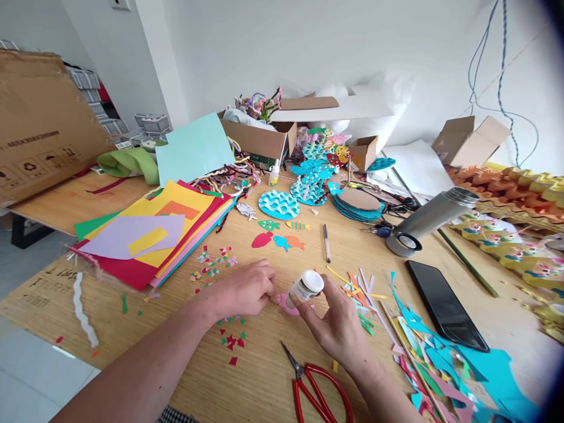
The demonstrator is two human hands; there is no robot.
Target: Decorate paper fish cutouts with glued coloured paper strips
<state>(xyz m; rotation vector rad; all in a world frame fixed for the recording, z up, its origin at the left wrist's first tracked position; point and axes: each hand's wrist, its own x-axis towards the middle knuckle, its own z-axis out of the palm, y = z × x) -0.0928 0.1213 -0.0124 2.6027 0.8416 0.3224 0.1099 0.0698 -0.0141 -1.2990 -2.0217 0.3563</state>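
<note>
My right hand (337, 326) is closed around a small white glue bottle (307, 286), tipped down towards a pink paper fish (286, 304) on the wooden table (264, 376). My left hand (247, 289) rests on the table with its fingers curled, the fingertips pinching the left edge of that pink fish. Small red and coloured paper bits (233, 341) lie just below my left hand. Red-handled scissors (315, 385) lie near my right wrist.
A stack of coloured paper sheets (154, 235) lies left. Finished paper fish (277, 239), blue wave discs (278, 204), a pen (326, 242), a steel flask (429, 218), a black phone (445, 305), teal scraps (445, 358) and cardboard boxes (259, 138) fill the far and right side.
</note>
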